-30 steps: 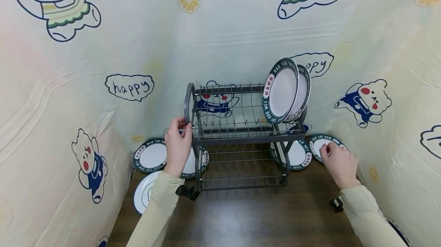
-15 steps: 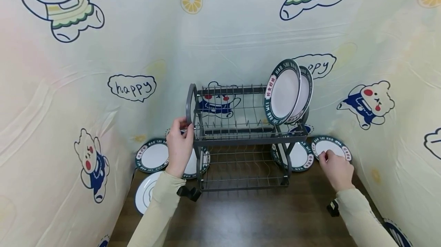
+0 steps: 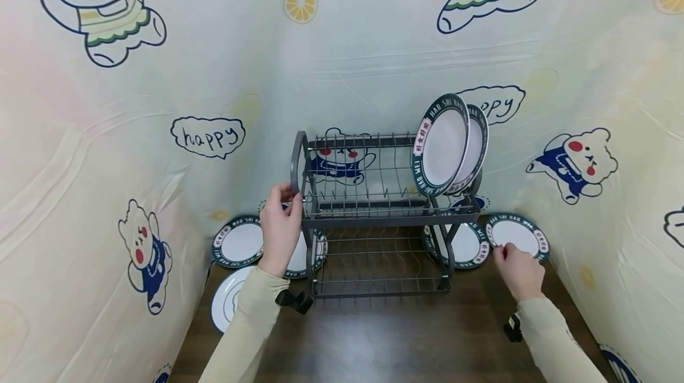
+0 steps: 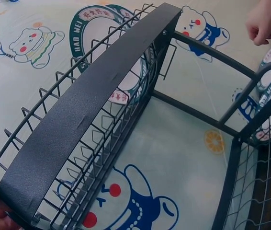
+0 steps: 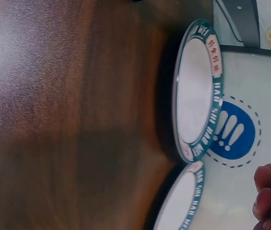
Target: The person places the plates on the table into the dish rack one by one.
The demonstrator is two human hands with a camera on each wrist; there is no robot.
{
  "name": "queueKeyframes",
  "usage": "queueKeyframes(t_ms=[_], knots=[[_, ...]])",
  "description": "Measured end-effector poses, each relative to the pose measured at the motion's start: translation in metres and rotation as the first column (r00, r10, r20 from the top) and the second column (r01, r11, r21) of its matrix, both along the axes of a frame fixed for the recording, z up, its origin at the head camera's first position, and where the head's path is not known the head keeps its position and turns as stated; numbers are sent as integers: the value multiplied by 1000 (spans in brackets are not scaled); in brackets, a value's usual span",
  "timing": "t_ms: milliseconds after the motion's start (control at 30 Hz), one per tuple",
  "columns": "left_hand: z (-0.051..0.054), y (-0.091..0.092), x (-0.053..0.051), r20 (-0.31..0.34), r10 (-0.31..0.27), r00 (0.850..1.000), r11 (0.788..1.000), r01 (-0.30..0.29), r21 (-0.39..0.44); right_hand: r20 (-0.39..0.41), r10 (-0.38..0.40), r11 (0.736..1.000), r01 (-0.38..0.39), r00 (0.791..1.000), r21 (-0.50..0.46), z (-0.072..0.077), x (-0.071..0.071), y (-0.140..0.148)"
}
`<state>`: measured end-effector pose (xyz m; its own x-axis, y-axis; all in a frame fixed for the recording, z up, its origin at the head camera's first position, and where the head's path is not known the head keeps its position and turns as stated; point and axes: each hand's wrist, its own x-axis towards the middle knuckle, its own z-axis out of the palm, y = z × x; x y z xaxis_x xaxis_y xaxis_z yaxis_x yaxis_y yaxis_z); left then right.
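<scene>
A white ringed plate (image 3: 223,301) sits on the dark wooden table (image 3: 374,341), partly behind the left sleeve (image 3: 248,306), with a green-rimmed plate (image 3: 240,243) just beyond it. The left hand (image 3: 279,228) grips the left end of the two-tier metal dish rack (image 3: 374,221); another green-rimmed dish (image 3: 298,257) shows behind that wrist. On the rack's upper tier, at its right end, two lettered plates (image 3: 439,148) stand on edge, side by side. Beyond the rack's right legs lies a lower right plate (image 3: 466,245), and next to it the rightmost plate (image 3: 514,235). Near that one hangs the right hand (image 3: 519,273), fingers loosely curled around nothing, apart from the plates.
</scene>
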<state>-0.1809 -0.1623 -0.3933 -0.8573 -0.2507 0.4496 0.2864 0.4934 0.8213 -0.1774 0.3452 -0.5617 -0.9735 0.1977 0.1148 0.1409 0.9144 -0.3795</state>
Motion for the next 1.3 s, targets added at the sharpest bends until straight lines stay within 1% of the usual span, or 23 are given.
queueKeyframes(t_ms=[167,467,600,867,1100,1300], knots=[[1,0,0,0,5,1000,1000,-5,2,50,-5,1000,6,999,-29,-11,-2,0],[1,1,0,12,5,1000,1000,-6,7,94,-23,999,28,995,-45,-34,-6,0],[1,0,0,9,10,1000,1000,-10,5,128,-32,997,40,991,-60,-43,-8,0],[1,1,1,2,-3,1000,1000,3,9,177,-58,995,71,982,-72,-54,-11,-4],[1,1,1,-4,-2,1000,1000,2,16,226,-42,995,62,973,-82,-62,-14,-4],[0,1,1,-8,1,1000,1000,-1,10,284,-37,994,64,958,-89,-68,-17,-5]])
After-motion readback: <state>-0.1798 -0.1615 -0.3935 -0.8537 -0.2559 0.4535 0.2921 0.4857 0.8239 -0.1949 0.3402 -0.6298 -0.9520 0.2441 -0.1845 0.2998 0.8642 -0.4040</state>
